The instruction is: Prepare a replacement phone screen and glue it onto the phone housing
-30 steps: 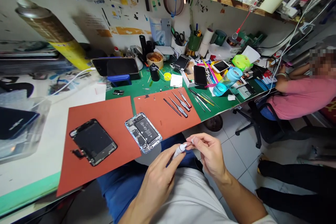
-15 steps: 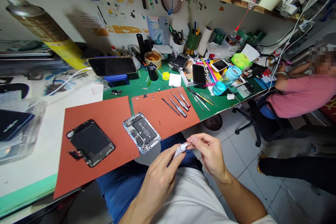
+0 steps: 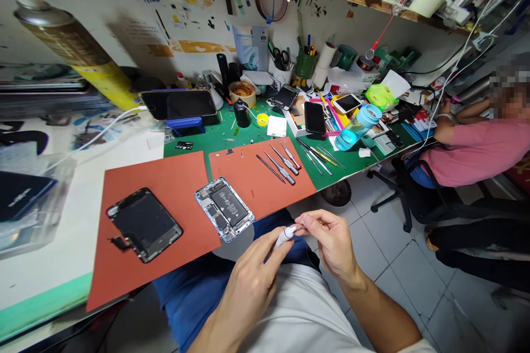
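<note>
My left hand (image 3: 255,276) is closed around a small white tube (image 3: 285,236) held over my lap, its tip tilted up to the right. The fingers of my right hand (image 3: 331,240) pinch at the tip of that tube; whatever small piece they hold is too small to make out. Beyond my hands, an opened phone body (image 3: 224,208) with its battery showing lies across the front edge of the red mats. A detached phone screen (image 3: 144,224) rests on the left red mat (image 3: 182,176), its flex cable sticking out at the lower left.
Screwdrivers (image 3: 282,161) lie on the right red mat, tweezers (image 3: 317,155) beside it. Behind are a blue bottle (image 3: 358,127), a phone on a blue stand (image 3: 184,124) and a yellow spray can (image 3: 78,49). A person in pink (image 3: 488,146) sits at the right.
My hands hold the same pose around the tube. At the right, the dark-clothed leg of someone has shifted to the right. The view has moved very slightly.
</note>
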Demonstrator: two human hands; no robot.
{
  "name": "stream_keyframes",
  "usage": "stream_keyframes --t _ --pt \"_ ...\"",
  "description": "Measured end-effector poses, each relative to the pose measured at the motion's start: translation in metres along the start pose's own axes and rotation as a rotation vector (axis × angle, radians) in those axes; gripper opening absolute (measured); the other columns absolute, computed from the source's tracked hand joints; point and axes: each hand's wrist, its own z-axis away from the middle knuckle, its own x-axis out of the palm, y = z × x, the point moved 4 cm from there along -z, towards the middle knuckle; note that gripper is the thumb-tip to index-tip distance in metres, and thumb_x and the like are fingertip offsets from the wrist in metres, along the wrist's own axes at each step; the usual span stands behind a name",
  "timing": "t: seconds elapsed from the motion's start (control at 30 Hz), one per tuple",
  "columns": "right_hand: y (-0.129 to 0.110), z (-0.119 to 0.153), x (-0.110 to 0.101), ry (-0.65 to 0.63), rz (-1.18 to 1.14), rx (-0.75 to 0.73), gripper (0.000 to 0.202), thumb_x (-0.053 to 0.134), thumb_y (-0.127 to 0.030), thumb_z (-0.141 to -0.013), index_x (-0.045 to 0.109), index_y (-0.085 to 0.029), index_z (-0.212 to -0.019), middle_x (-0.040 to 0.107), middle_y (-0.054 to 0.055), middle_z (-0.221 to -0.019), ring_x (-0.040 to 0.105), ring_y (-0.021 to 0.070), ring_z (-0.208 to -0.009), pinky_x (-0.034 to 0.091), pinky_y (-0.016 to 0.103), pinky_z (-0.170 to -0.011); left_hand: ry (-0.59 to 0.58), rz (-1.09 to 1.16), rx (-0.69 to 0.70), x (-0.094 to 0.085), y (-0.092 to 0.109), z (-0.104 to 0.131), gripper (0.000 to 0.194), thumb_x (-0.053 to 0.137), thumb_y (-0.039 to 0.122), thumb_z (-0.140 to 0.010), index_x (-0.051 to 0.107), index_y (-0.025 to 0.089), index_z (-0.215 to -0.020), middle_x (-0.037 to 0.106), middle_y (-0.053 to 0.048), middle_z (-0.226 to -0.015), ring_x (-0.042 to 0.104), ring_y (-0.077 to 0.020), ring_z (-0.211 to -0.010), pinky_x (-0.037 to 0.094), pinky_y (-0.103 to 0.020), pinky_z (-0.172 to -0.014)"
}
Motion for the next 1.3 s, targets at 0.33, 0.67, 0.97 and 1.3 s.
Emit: stream_keyframes --t 0.33,0.67,0.97,1.3 --pt "0.000 0.000 -0.001 -0.023 0.061 -0.009 0.031 0.086 -0.050 -0.092 0.086 -0.019 -0.094 0.085 0.007 -0.084 0.084 0.0221 -0.079 0.071 0.033 -0.080 -0.015 -0.011 -0.004 0.000 -0.001 0.000 0.063 0.040 -0.013 -0.086 0.068 0.015 -0.135 0.073 -0.016 -0.137 0.073 -0.0232 -0.124 0.064 -0.035 -0.104" --pt "-0.022 -0.014 -0.007 -0.179 0.310 -0.157 0.023 0.083 -0.044 -0.095 0.086 -0.022 -0.092 0.085 0.005 -0.088 0.082 0.0208 -0.081 0.067 0.032 -0.079 -0.007 -0.206 0.072 -0.004 -0.002 -0.005 0.050 0.040 -0.013 -0.094 0.071 0.011 -0.125 0.075 -0.018 -0.130 0.076 -0.0281 -0.114 0.067 -0.042 -0.095" --pt "-0.021 -0.018 0.000 -0.330 0.650 -0.424 0.038 0.068 -0.043 -0.106 0.076 -0.021 -0.076 0.073 0.003 -0.074 0.065 0.0154 -0.068 0.052 0.029 -0.068 -0.023 -0.217 0.102 -0.002 0.005 -0.011 0.041 0.043 -0.008 -0.099 0.072 0.008 -0.124 0.076 -0.020 -0.127 0.077 -0.0289 -0.111 0.068 -0.043 -0.092" --pt "-0.035 -0.015 -0.003 -0.467 0.883 -0.700 0.035 0.045 -0.037 -0.114 0.060 -0.022 -0.086 0.060 0.003 -0.077 0.049 0.0184 -0.071 0.038 0.034 -0.068 -0.120 -0.006 0.053 -0.011 0.000 -0.019 0.062 0.037 -0.012 -0.086 0.070 0.018 -0.129 0.076 -0.013 -0.131 0.077 -0.0228 -0.113 0.068 -0.034 -0.091"
